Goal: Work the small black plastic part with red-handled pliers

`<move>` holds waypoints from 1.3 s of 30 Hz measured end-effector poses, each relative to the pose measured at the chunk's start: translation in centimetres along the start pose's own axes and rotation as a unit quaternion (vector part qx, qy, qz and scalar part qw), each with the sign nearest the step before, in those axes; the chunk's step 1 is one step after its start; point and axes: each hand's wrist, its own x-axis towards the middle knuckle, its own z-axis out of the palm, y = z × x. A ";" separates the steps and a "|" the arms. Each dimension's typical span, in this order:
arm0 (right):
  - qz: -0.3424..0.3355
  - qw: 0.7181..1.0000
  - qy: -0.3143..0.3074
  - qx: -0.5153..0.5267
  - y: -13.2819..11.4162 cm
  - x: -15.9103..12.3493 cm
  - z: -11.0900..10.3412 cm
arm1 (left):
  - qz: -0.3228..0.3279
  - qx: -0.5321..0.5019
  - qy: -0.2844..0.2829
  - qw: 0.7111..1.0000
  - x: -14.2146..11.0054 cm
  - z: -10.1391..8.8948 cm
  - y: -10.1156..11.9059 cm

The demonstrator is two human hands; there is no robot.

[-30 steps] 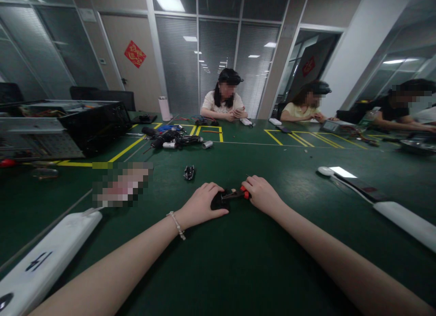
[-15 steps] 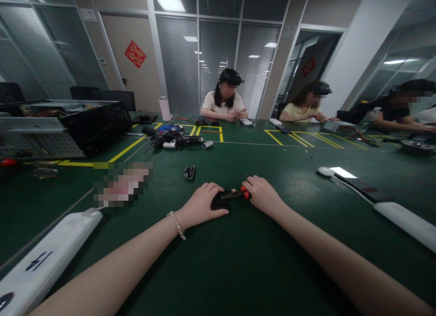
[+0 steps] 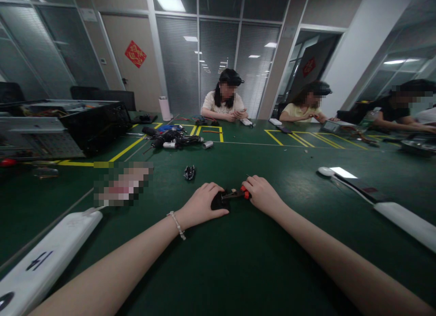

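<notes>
On the green table (image 3: 238,257), my left hand (image 3: 204,203) is closed around a small black part (image 3: 218,203), its thumb along the near side. My right hand (image 3: 261,191) grips the red handles of a pair of pliers (image 3: 235,195). The dark jaws point left and meet the black part; whether they clamp a piece of it is too small to tell. A small light-coloured bit (image 3: 233,190) shows beside the jaws. Farther back, left of my hands, lies a small black and silver piece (image 3: 189,172).
A heap of cables and tools (image 3: 173,137) lies beyond my hands, with a silver cylinder (image 3: 207,145) beside it. An opened computer case (image 3: 95,125) stands at left. White power banks (image 3: 51,261) flank both arms. Across the table sits a person (image 3: 223,100); others are at right.
My hands, the pliers and the black part stay almost still. At right, the phone's screen area looks darker, and a seated person's hand has shifted slightly.
</notes>
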 end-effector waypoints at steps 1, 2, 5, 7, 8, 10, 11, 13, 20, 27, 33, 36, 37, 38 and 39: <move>0.002 1.000 -0.001 -0.001 0.0 0.0 0.0 | 0.000 -0.001 0.000 1.000 0.0 0.0 0.0; 0.003 1.000 -0.002 -0.001 -0.1 0.0 -0.1 | -0.001 -0.001 -0.001 1.000 0.0 0.0 0.0; 0.005 1.000 -0.008 0.000 -0.1 0.0 -0.3 | -0.006 -0.005 -0.007 1.000 0.0 -0.1 0.0; 0.004 1.000 -0.007 0.001 -0.1 0.0 -0.3 | -0.007 -0.007 -0.009 1.000 0.0 -0.2 0.1; 0.003 1.000 -0.007 0.002 -0.1 -0.1 -0.3 | -0.007 -0.007 -0.009 1.000 0.0 -0.2 0.1; -0.001 1.000 -0.005 0.004 -0.1 -0.1 -0.4 | -0.007 -0.007 -0.010 1.000 0.0 -0.2 0.1; -0.003 1.000 -0.004 0.005 -0.1 -0.1 -0.4 | -0.008 -0.008 -0.011 1.000 0.0 -0.2 0.1; -0.004 1.000 -0.006 0.005 -0.1 -0.1 -0.4 | -0.008 -0.007 -0.011 1.000 0.0 -0.2 0.1; 0.000 1.000 -0.003 0.001 -0.2 0.0 -0.4 | -0.007 -0.007 -0.009 1.000 0.0 -0.2 -0.1; -0.001 1.000 -0.009 -0.008 -0.1 0.0 -0.1 | -0.005 -0.002 -0.007 1.000 0.0 -0.2 0.2; -0.005 1.000 -0.003 -0.004 -0.1 0.0 -0.1 | -0.007 -0.004 -0.006 1.000 0.0 -0.1 0.1; -0.003 1.000 -0.001 -0.002 -0.1 -0.1 -0.2 | -0.005 -0.005 -0.005 1.000 -0.1 -0.1 0.0; -0.002 1.000 -0.001 -0.002 -0.1 -0.1 -0.2 | -0.004 -0.005 -0.005 1.000 -0.1 -0.1 0.0; -0.001 1.000 -0.001 -0.002 -0.1 -0.1 -0.1 | -0.003 -0.004 -0.004 1.000 -0.1 -0.1 0.0; 0.001 1.000 -0.001 -0.002 -0.1 -0.1 -0.1 | -0.002 -0.003 -0.005 1.000 -0.1 -0.1 0.0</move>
